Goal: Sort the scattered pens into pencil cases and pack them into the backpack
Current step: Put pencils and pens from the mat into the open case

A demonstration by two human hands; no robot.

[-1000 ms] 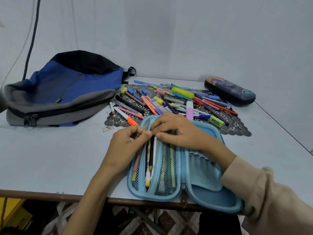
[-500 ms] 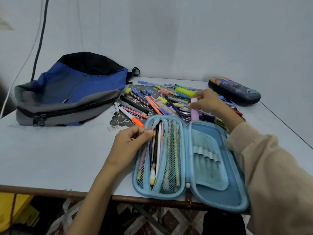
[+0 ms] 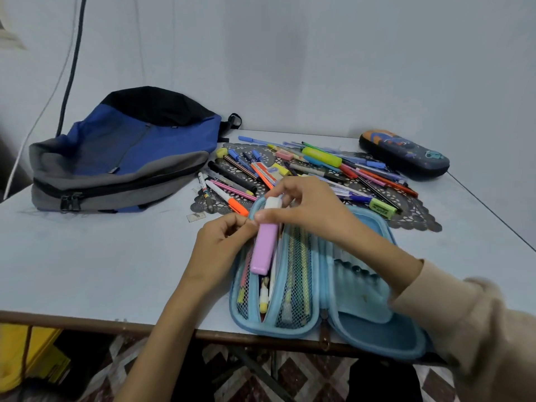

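Together, the right hand (image 3: 307, 207) pinches a blocky lilac highlighter (image 3: 265, 248), the left hand (image 3: 223, 245) the blue case's mesh pocket (image 3: 245, 288).

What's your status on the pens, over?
Right hand pinches purple highlighter over the mesh pocket. Left hand pinches blue pencil case at pocket edge. Pen pile unsorted behind case; backpack looks zipped. Path into pocket open.

Open blue case (image 3: 377, 338), pens (image 3: 362, 172) heaped behind.
Lilac highlighter (image 3: 264, 248) over its mesh pocket; backpack (image 3: 124, 158) left, dark case (image 3: 406, 153) right.
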